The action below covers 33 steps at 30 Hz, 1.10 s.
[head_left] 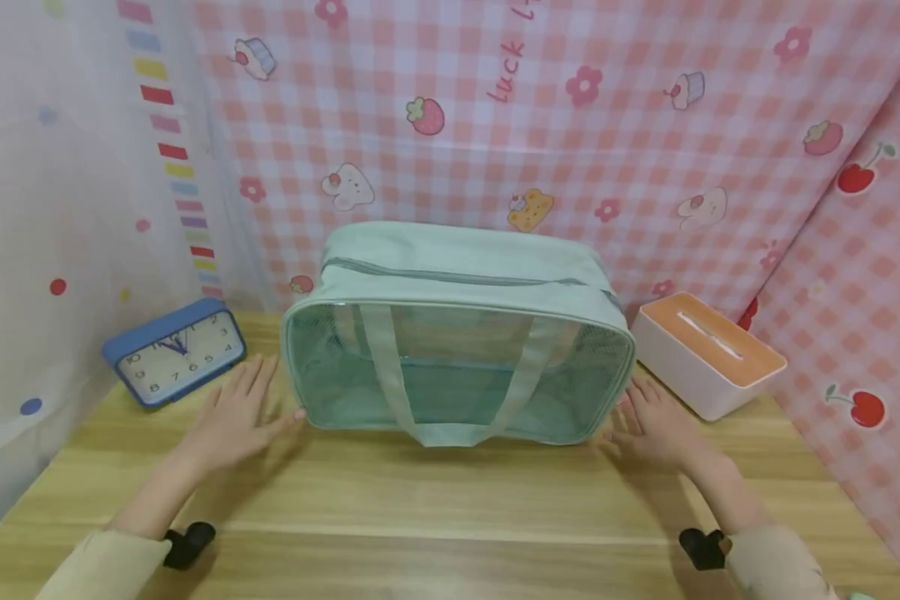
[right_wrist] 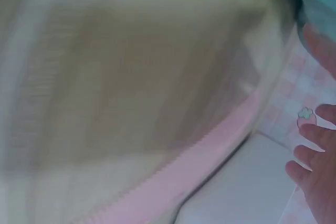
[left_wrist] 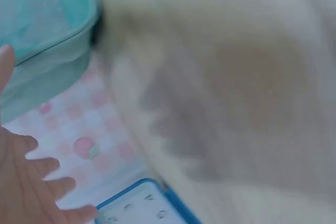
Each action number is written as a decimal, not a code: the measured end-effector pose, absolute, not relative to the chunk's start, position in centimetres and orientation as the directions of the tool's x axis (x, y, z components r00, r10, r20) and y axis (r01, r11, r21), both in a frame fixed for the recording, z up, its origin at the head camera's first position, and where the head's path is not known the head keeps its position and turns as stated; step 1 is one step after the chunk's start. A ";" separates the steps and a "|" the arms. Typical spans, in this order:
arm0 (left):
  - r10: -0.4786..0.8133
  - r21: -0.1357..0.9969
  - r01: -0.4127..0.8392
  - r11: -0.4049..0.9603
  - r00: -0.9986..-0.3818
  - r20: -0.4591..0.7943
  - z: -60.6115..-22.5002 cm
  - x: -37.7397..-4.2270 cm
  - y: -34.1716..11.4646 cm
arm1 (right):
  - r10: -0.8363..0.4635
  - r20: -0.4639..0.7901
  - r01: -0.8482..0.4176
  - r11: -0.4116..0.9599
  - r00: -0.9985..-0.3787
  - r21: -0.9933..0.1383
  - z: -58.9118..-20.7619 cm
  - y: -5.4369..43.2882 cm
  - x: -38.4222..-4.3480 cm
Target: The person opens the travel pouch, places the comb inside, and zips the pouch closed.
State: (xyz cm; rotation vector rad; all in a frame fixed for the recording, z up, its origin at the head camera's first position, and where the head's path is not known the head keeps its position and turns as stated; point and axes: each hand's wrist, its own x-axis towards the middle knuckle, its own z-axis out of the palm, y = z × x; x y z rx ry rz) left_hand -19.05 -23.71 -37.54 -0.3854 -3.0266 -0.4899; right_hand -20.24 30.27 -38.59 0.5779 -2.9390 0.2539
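A mint-green toiletry bag (head_left: 457, 392) stands upright on the table, with a see-through front, a strap handle (head_left: 386, 358) hanging down over it and a zipper (head_left: 450, 277) along the top. My left hand (head_left: 232, 417) is spread open beside the bag's left end, its thumb right at the lower corner. At the opposite end my right hand (head_left: 656, 421) is likewise open, fingertips close to the lower right corner. Neither holds anything. Both wrist views show spread fingers, the left hand (left_wrist: 26, 182) and the right hand (right_wrist: 320, 166), near the bag's side.
A blue alarm clock (head_left: 180, 354) stands left of the bag, just beyond my left fingers. On the right is a white tissue box (head_left: 697, 375) with an orange top, near my right hand. Pink checked cloth (head_left: 457, 183) hangs behind the wooden table (head_left: 420, 517).
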 end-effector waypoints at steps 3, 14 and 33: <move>0.264 0.376 0.314 0.872 -0.948 0.179 -36.3 -19.1 -23.4 | -0.358 0.194 -0.390 0.907 -0.913 -0.159 -37.3 30.4 -21.1; 0.288 0.293 0.552 0.781 -0.734 0.615 -28.9 -18.2 -21.5 | -0.293 0.207 -0.357 0.812 -0.933 -0.462 -32.8 29.6 -24.1; 0.203 0.251 0.600 0.759 -0.585 0.785 -26.4 -19.1 -17.7 | -0.348 -0.179 0.030 0.395 -0.920 -0.918 -31.8 28.3 -24.6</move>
